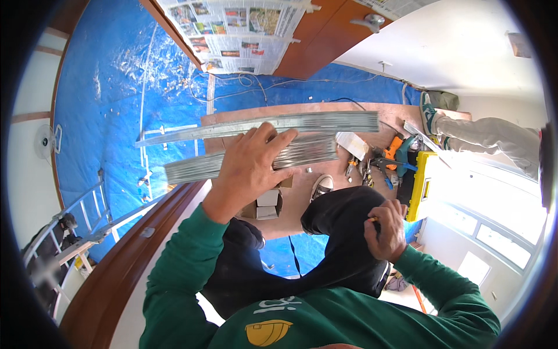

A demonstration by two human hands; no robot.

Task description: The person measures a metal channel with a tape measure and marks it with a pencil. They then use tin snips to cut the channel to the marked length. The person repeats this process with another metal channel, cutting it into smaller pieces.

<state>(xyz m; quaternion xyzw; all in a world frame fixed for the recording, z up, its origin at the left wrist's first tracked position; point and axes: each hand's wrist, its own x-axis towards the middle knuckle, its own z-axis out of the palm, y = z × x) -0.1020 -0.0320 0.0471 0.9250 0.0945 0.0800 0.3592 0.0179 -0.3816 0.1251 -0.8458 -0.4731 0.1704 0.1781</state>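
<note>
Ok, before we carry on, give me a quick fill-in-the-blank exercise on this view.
1. The metal strips are touched by the person's ____ hand.
2. The sheeting on the floor is coloured ____.
3. The person's sleeves are coloured ____.
4. The brown door is partly covered with sheets of ____.

Missing words: left; blue; green; newspaper.

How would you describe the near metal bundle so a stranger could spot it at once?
On the floor's blue sheeting lies a brown board. In view over it, the person's left hand lies across the near metal bundle, silvery and grooved. Unlike the far bundle, it looks shorter, sits closer to the black trousers, and ends sooner on the right.
</note>
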